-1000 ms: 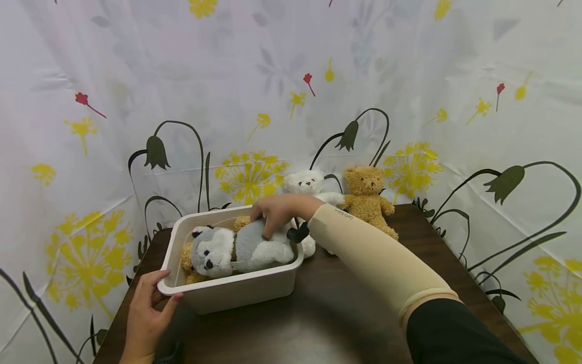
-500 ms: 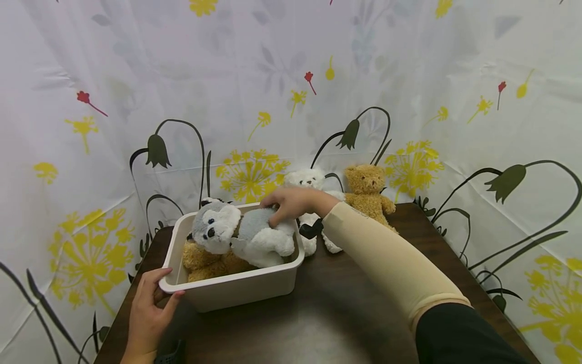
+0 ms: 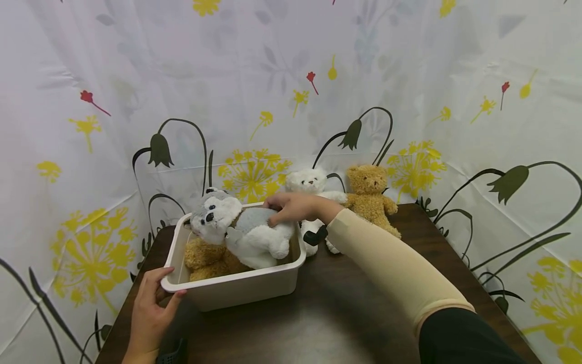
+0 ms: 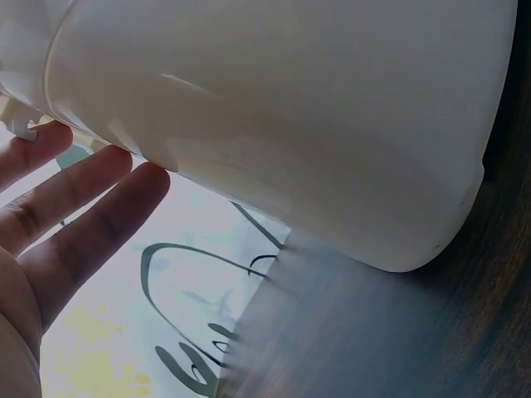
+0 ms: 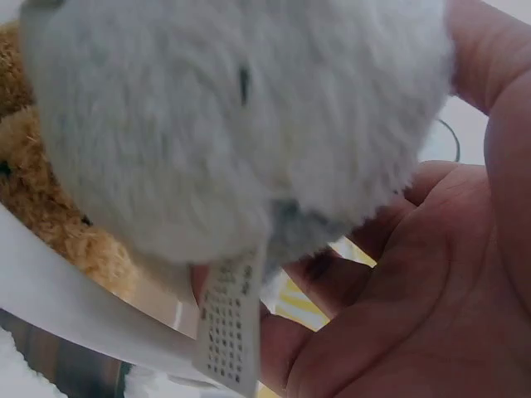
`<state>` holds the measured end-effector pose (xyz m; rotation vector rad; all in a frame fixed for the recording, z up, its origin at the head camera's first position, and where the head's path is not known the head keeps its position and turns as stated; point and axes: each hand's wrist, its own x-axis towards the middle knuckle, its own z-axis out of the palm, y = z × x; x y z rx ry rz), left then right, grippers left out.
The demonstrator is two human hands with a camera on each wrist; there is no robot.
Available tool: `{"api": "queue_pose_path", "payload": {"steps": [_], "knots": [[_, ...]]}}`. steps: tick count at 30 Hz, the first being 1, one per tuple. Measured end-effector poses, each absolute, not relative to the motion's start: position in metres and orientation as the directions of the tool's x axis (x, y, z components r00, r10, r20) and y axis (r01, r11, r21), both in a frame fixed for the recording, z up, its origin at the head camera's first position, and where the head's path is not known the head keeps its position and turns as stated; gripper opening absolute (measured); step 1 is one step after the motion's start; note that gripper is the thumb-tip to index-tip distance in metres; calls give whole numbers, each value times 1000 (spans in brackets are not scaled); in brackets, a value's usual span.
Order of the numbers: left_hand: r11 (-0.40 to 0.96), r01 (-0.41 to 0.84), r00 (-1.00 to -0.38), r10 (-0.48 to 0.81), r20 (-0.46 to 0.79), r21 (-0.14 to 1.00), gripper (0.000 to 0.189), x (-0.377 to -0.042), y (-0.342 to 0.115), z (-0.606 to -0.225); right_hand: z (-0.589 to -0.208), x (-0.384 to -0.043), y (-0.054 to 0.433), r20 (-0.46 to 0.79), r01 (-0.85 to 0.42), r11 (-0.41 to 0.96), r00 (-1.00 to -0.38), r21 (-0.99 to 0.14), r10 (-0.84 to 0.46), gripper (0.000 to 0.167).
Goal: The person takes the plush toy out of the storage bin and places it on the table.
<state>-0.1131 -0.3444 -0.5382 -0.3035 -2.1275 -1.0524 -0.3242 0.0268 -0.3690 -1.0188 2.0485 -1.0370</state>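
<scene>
My right hand (image 3: 297, 208) grips a grey and white plush husky (image 3: 254, 237) round its body, thumb on the near side. The husky leans over the white plastic bin (image 3: 241, 293), its head raised toward the back left corner. In the right wrist view its furry rear fills the middle, and a printed tag (image 5: 232, 323) hangs down beside the fingers. Beneath it, a golden-brown teddy bear (image 3: 206, 260) lies in the bin. My left hand (image 3: 150, 308) holds the bin's front left corner, thumb on the near wall. In the left wrist view, fingertips (image 4: 153, 178) press against the bin's side.
Behind the bin's right end sits a white teddy bear (image 3: 306, 182), partly hidden by my right hand. Next to it a golden teddy bear (image 3: 368, 199) sits against the patterned curtain (image 3: 291, 101). All stand on a dark wooden table (image 3: 345, 313).
The husky has risen from lying in the bin to a tilted pose, its head lifted and turned up, uncovering the teddy bear below. My left hand stays on the corner.
</scene>
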Motion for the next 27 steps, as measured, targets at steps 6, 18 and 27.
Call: {"api": "queue_pose_path", "payload": {"steps": [6, 18, 27], "knots": [[639, 489, -713, -100, 694, 594, 74, -119, -340, -537, -380, -314, 27, -165, -373, 351, -448, -859, -879, 36], [682, 443, -704, -137, 697, 582, 70, -97, -354, -542, -377, -301, -20, -194, -687, 360, -310, -631, -931, 74], [641, 512, -693, -85, 716, 572, 68, -118, -340, -539, -358, -303, 17, -30, -629, 399, -513, -667, -858, 56]]}}
